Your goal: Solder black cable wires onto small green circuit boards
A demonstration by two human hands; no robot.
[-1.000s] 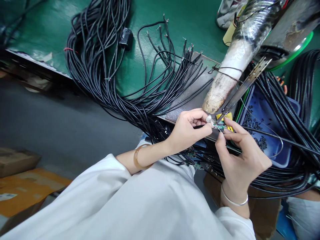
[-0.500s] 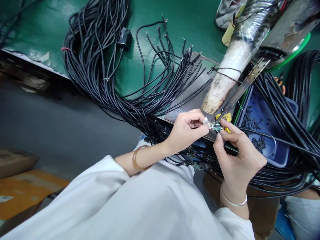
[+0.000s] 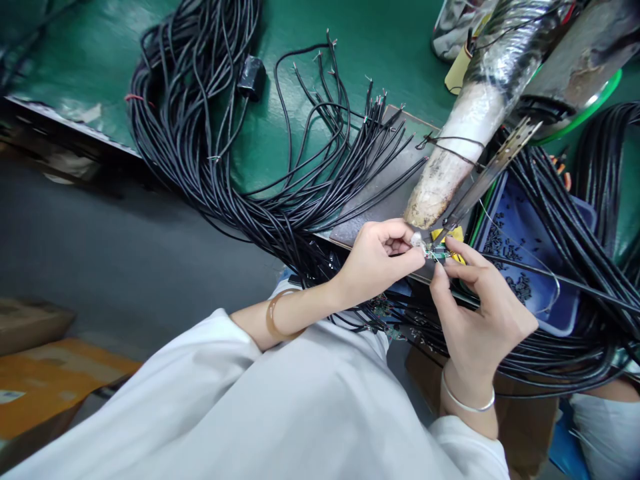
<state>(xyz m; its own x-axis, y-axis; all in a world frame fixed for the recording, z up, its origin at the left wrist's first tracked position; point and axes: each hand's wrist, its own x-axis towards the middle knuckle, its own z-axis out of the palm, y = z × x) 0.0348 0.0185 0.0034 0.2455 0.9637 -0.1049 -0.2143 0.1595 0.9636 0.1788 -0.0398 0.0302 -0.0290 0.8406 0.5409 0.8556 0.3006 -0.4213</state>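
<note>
A small green circuit board is at the front edge of the bench, under the tip of a soldering iron that slants down from the upper right. My left hand is closed in a pinch at the board's left end, where a whitish piece shows at the fingertips. From the right, my right hand pinches a thin solder wire between thumb and fingers, its end close to the iron tip. A black cable runs rightward from behind the right fingers; its joint with the board is hidden.
A big bundle of black cables with stripped ends covers the left bench. A wrapped white duct hangs above the board. At right, a blue tray holds small black parts, with more cables across it. Yellow tape lies behind the board.
Both hands and the board have shifted very slightly to the right in view, the board staying under the iron tip. The grips look the same.
</note>
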